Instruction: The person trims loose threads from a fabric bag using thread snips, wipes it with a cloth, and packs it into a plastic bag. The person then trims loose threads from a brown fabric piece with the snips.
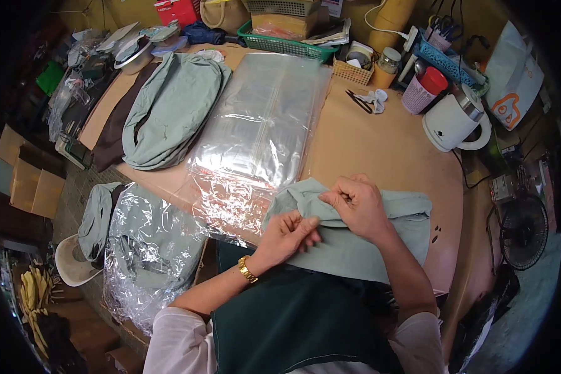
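Observation:
A pale grey-green garment (349, 252) lies folded and bunched at the table's near edge, in front of my body; its exact kind does not show. My right hand (358, 206) pinches a raised fold of the cloth between thumb and curled fingers. Lower and to the left, my left hand (291, 234), below a gold watch (248, 269), is closed on the cloth, fingertips partly hidden. Just left of the garment is a stack of clear plastic bags (262, 118), its near end close to my left hand.
A pile of similar grey-green garments (174, 112) lies at the far left. Bagged garments (153, 243) rest lower left, beside a stool (75, 262). Scissors (360, 101), a white kettle (458, 121), a green basket (287, 47) and a fan (523, 232) stand around the table (386, 143).

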### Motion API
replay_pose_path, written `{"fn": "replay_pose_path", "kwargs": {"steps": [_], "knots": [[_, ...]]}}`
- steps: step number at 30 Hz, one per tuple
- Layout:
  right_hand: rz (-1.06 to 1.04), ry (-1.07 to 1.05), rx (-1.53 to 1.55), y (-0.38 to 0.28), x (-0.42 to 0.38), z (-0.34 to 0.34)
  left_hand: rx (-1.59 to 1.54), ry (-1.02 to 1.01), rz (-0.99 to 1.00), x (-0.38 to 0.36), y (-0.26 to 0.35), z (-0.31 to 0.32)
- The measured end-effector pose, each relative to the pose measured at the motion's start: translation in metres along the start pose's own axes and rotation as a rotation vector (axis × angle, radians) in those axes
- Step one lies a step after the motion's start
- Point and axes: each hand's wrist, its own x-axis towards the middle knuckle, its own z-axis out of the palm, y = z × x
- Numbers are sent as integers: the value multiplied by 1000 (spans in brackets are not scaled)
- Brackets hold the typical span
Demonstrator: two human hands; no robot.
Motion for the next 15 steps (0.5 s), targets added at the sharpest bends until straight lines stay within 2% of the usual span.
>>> {"fn": "replay_pose_path", "kwargs": {"steps": [1,2,3,5,6,7,8,9,11,12,15], "knots": [[1,-3,2,-1,-1,0,68,-37,-88,1,3,-7],[-98,23,-38,-3,-3,-1,135,-73,-177,1,4,-12],[-197,51,-80,-5,-3,-1,135,-71,-178,2,1,-13],[-179,41,-80,-3,-4,-1,63,-15,-76,6,-4,-11],[-159,33,-82,-3,-4,-1,62,-18,-77,5,-6,-7],[-156,34,-85,-5,-1,-5,120,4,9,3,-8,-2],[11,-71,-47,-8,5,-11,179,27,95,1,-9,2],[181,-176,-6,-10,10,-15,178,25,92,0,-8,3],[161,-234,-7,-7,17,-17,426,-9,156,-1,-5,5],[138,-292,-9,-7,19,-17,429,-13,157,-1,-4,5],[126,-179,-21,-3,21,-9,421,18,236,0,-6,2]]}}
